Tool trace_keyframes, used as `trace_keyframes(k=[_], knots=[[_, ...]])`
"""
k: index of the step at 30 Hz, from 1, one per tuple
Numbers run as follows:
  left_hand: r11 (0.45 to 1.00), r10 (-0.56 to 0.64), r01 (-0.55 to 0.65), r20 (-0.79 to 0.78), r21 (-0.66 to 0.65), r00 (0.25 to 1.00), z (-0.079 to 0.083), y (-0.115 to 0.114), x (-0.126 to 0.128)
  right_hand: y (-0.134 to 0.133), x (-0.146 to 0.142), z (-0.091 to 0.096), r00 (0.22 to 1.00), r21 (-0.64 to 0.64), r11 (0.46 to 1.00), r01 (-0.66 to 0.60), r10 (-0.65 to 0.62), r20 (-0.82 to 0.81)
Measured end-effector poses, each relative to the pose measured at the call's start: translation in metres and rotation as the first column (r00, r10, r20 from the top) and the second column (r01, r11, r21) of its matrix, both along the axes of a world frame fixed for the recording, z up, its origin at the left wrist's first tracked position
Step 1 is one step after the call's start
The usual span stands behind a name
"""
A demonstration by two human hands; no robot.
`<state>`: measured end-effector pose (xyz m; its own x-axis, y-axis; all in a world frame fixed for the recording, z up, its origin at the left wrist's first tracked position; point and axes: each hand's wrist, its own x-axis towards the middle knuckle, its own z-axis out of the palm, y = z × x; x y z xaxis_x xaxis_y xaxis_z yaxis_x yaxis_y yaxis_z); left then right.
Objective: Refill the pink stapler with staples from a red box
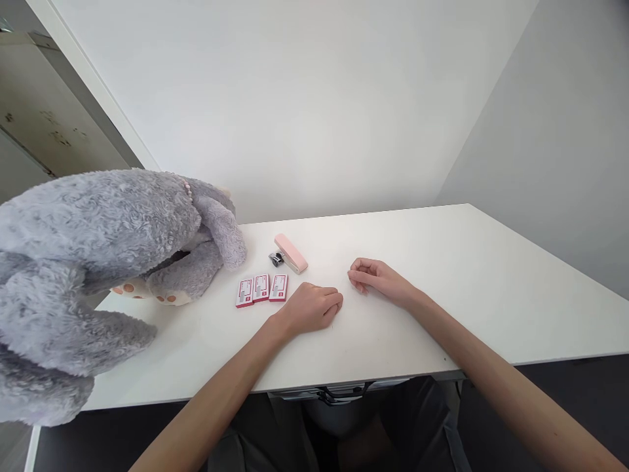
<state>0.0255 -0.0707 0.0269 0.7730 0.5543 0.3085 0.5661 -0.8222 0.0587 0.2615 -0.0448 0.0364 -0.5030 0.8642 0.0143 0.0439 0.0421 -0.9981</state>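
My left hand (313,307) rests on the white table (432,255), its fingers curled into a loose fist. To its right, my right hand (378,278) lies on its side with fingers bent in toward the thumb. Nothing shows in either hand. Just beyond my left hand are three small white and red boxes (261,288), side by side in a row. Behind these sits a pink stapler (291,253), with a small black and silver metal item (276,259), possibly binder clips, close to its left side.
A large grey plush toy (118,223) takes up the left end of the table, one arm reaching near the boxes. A white wall (304,111) stands behind the table. Below the front edge, a dark handle (339,395) shows above my legs.
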Motion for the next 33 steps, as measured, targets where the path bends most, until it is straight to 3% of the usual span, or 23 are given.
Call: trace_keyframes(k=[33], knots=[[1.000, -0.002, 0.002, -0.016, -0.015, 1.000, 0.0001, 0.0007, -0.0009, 0.0008, 0.0006, -0.0009, 1.000, -0.002, 1.000, 0.005, -0.005, 0.003]])
